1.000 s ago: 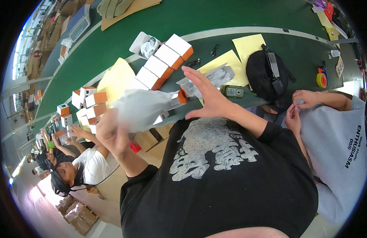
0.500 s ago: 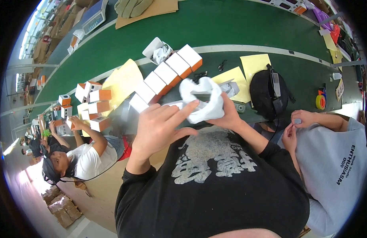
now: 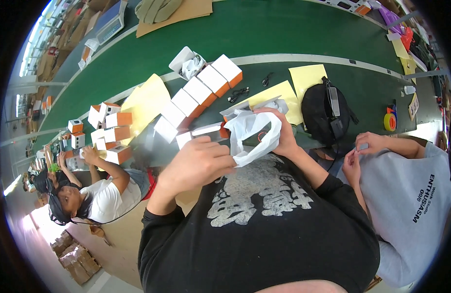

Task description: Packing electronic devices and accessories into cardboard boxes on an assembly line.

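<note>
A soft white bag [image 3: 239, 128] is held in front of my chest, its mouth spread wide and facing up. My left hand [image 3: 198, 163] is closed, its curled fingers pinching the near left rim. On the far right side, my right hand [image 3: 283, 134] grips the bag, thumb and fingers partly hidden by the white material. Something dark with a thin reddish curve shows inside the opening; I cannot make out what it is. Just beyond the bag lies an open box [image 3: 225, 115] with crumpled white wrapping [image 3: 276, 105] beside it.
White-and-orange boxes [image 3: 198, 90] stand in a slanting row. A black cable [image 3: 238, 94] and yellow sheets [image 3: 303, 78] lie on the green table [image 3: 284, 34]. A black round bag [image 3: 320, 112] sits to the right. Co-workers [image 3: 401, 195] sit on both sides.
The bag's mouth has been pulled wider and tilted. My left fingers, stretched out before, have curled onto its rim. The view has shifted slightly.
</note>
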